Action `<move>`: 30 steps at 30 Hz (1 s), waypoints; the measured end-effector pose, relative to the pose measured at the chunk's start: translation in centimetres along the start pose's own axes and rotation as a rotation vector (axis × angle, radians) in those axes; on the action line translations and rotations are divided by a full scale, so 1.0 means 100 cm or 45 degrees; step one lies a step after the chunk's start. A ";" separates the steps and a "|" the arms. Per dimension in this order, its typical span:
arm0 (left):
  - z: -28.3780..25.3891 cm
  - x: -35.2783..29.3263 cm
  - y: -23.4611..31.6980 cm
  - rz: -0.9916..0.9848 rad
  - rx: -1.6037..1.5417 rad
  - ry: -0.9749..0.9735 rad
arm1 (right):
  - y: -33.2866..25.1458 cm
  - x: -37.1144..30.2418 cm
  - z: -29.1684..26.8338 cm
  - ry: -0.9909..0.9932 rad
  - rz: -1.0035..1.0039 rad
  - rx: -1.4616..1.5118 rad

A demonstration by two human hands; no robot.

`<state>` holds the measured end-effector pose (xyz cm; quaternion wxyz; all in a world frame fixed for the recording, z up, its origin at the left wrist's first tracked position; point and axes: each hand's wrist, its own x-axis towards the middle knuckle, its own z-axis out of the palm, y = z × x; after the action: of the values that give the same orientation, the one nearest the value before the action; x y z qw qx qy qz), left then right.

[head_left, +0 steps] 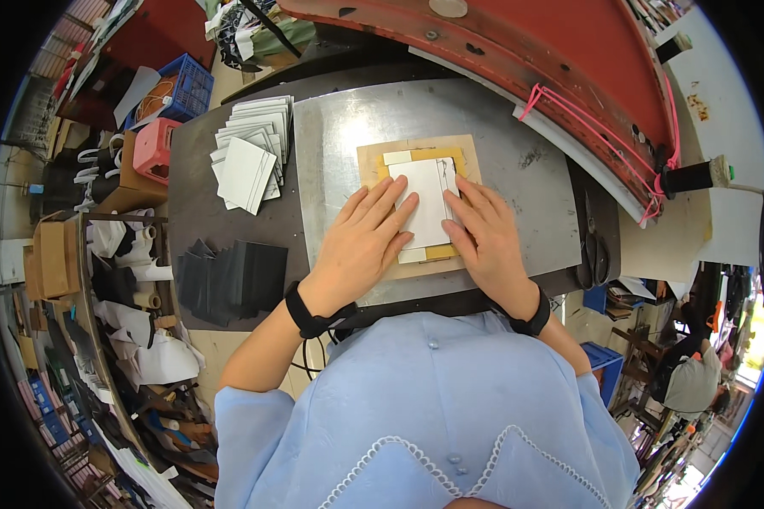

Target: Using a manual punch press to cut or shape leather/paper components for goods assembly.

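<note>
A white rectangular panel [424,191] with dark lines near its right side lies within a yellow frame [440,252] on a tan board [367,159]. My left hand [352,242] rests along the panel's left edge, fingers stretched over it. On the opposite edge my right hand [491,242] lies with its fingers extended and touching the panel. Both hands are open, palms down. Under the board is a grey metal plate [339,127]. What lies beneath the panel is hidden.
Stacked white panels [246,174] and a pile of black sheets [250,276] sit on the dark tabletop at left. A red machine beam [518,38] spans the far side, with pink cord [560,100] hanging on it. Scissors [596,259] lie at the right edge.
</note>
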<state>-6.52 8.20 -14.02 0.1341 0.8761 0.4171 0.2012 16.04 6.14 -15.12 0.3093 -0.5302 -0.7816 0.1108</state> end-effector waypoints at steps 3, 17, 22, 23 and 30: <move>-0.003 -0.003 -0.001 -0.018 -0.001 -0.017 | 0.000 -0.001 0.000 -0.006 -0.023 -0.019; -0.009 0.006 -0.011 -0.020 -0.026 -0.009 | -0.002 -0.004 0.007 0.017 -0.061 -0.125; -0.007 0.011 -0.011 0.155 0.066 0.028 | -0.010 0.002 0.001 0.013 -0.059 -0.147; -0.007 0.011 -0.010 0.198 0.084 0.038 | -0.013 0.003 0.000 0.017 -0.067 -0.156; -0.003 0.016 -0.001 0.143 0.108 -0.019 | -0.009 0.001 0.005 -0.081 -0.179 -0.242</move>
<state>-5.86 9.55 -13.40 0.0884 0.9046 0.3743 0.1838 15.03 5.93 -15.00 0.2397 -0.4971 -0.8333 0.0312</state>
